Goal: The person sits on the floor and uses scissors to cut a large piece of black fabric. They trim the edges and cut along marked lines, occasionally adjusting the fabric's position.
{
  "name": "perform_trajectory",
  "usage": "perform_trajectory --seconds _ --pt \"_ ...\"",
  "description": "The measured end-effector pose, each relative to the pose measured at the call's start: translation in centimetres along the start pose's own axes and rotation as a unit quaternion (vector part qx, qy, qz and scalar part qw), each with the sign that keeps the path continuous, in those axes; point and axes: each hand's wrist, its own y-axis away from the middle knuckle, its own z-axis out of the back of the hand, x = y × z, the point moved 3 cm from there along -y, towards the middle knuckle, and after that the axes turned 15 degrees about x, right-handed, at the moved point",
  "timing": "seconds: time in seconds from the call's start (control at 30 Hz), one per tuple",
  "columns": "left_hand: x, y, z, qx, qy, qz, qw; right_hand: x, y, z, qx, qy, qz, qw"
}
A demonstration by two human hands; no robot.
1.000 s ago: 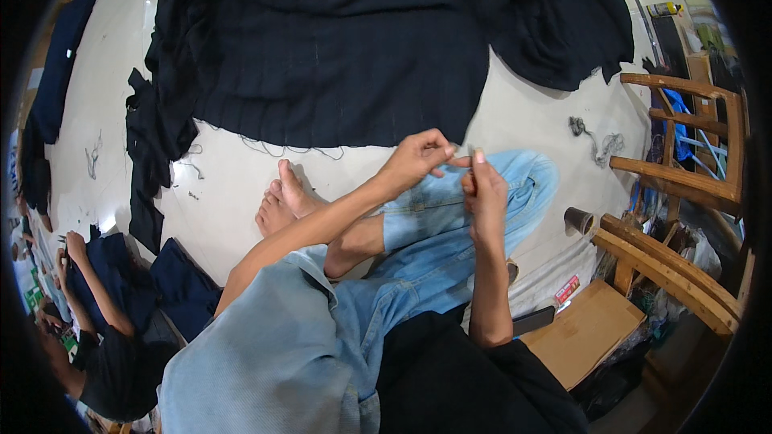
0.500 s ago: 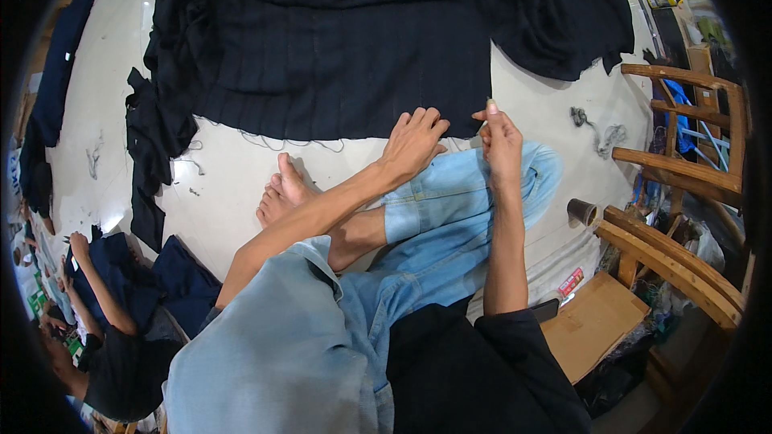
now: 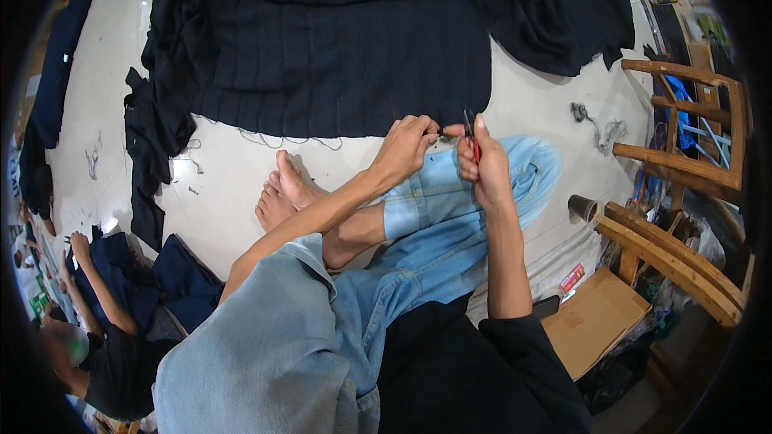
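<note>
A large piece of dark cloth point(image 3: 346, 72) is spread over the floor in front of me, with loose threads point(image 3: 277, 143) hanging along its near edge. My left hand point(image 3: 404, 147) is closed just below that edge, fingertips pinched together. Something small and dark shows at those fingertips, perhaps a thread end or a bit of the cloth; I cannot make out which. Close by on the right, my right hand point(image 3: 487, 161) is wrapped around small red-handled thread snips point(image 3: 474, 145). Their dark blades point away from me, towards the cloth's near right corner.
Wooden frames point(image 3: 683, 169) stand on the right, with a dark cup point(image 3: 582, 208) and a cardboard sheet point(image 3: 599, 321) near them. Grey thread tangles point(image 3: 607, 135) lie on the floor. Another person point(image 3: 121, 354) handles dark cloth at lower left.
My right hand has turned, bringing the snips into view, and has shifted slightly left. My left hand has drawn a little nearer to me, its fingers now pinched.
</note>
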Motion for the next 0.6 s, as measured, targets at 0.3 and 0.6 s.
perform_trajectory --seconds 0.3,0.6 --pt "1.5 0.0 0.1 0.000 0.408 0.083 0.909 -1.6 2.0 -0.3 0.014 0.051 -0.082 0.995" --pt "0.6 0.3 1.3 0.000 0.475 0.108 0.873 -2.3 -0.6 -1.7 0.033 -0.043 -0.108 0.993"
